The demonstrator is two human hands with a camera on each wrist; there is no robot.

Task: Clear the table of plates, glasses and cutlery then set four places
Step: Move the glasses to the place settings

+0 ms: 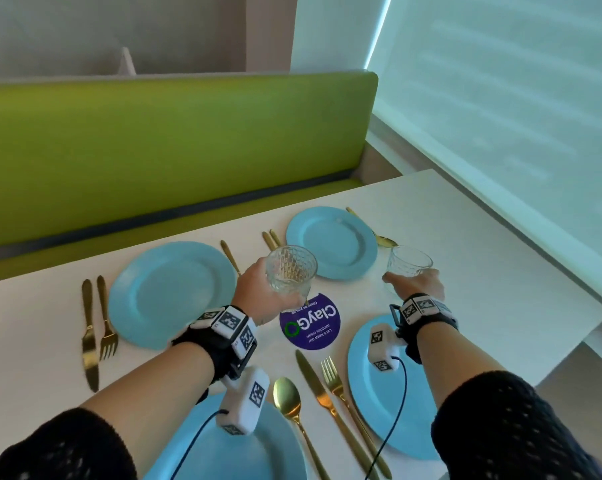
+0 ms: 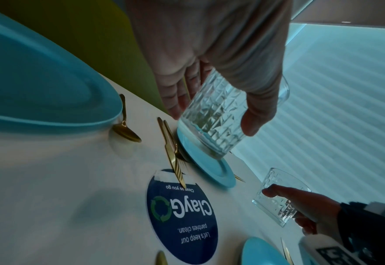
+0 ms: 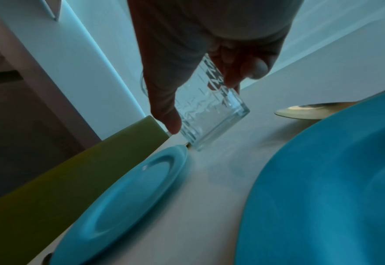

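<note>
My left hand (image 1: 258, 289) grips a cut-pattern glass (image 1: 291, 271) and holds it tilted above the white table (image 1: 483, 265), between the two far plates. In the left wrist view the fingers and thumb wrap this glass (image 2: 214, 116). My right hand (image 1: 417, 284) grips a second glass (image 1: 408, 263) just right of the far right blue plate (image 1: 330, 242). In the right wrist view this glass (image 3: 209, 111) leans with its base close over the table. Three more blue plates lie at far left (image 1: 171, 292), near right (image 1: 368, 403) and near left (image 1: 278, 445). Gold cutlery lies beside each plate.
A round purple sticker (image 1: 310, 327) sits at the table's centre. A gold spoon (image 1: 287, 396), knife (image 1: 320, 396) and fork (image 1: 337, 386) lie between the near plates. A green bench (image 1: 154, 150) runs along the far side. A window blind (image 1: 500, 98) is at right.
</note>
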